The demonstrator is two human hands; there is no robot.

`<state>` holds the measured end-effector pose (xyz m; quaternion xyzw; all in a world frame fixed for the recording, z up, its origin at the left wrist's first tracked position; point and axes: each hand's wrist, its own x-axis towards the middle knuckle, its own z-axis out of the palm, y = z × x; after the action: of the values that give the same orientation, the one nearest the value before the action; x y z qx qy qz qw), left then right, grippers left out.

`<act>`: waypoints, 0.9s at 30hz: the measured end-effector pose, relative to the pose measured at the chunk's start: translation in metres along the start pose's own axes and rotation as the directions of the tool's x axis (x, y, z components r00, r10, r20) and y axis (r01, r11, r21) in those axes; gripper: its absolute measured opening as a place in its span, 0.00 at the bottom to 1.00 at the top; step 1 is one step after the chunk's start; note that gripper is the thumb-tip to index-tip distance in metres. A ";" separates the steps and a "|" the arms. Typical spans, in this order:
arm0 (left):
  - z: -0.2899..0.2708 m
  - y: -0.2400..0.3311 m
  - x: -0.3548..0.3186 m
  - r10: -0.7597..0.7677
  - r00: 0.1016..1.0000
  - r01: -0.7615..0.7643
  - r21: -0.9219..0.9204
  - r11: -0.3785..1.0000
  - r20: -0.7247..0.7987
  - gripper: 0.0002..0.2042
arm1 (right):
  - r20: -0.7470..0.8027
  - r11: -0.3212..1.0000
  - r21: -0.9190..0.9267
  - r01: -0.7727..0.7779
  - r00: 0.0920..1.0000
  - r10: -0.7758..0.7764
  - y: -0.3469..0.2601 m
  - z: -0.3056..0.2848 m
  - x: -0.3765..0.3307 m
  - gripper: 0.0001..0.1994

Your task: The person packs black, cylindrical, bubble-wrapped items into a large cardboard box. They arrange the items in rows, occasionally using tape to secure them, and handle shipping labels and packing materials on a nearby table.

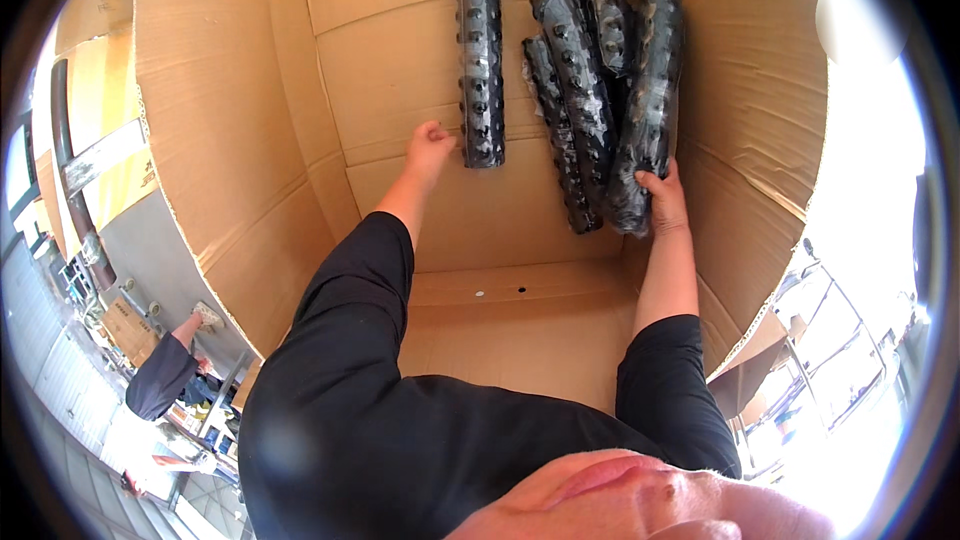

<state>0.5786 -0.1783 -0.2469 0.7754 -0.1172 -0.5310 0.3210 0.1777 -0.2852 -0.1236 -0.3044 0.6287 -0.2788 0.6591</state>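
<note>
My right hand (665,202) is closed round the lower end of a black studded tube (648,100) in clear plastic wrap, beside the right wall of a deep cardboard box (390,50). Several similar wrapped tubes (578,80) lie bunched just left of it, partly overlapping. Apart from these, another studded tube (481,60) lies lengthwise near the middle of the box floor. At the left of that tube's lower end is my left hand (430,148), its fingers loosely bent, thumb and fingertips a little apart, with nothing visible in them.
High cardboard walls enclose both of my arms, and the near wall (500,315) has two small round spots. Outside on the left, another person (165,375) in dark clothing is by a cart and a small carton (130,330). A metal frame (840,310) stands outside on the right.
</note>
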 end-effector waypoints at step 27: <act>-0.066 -0.030 -0.026 -0.014 0.858 0.228 0.357 0.906 -0.513 0.49 | -0.091 0.338 -0.941 -0.017 0.975 -0.204 0.017 0.123 0.006 0.46</act>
<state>0.6225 -0.1170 -0.2305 0.9411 -0.0876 -0.2961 0.1379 0.3008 -0.2725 -0.1373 -0.6337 0.7163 0.0660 0.2844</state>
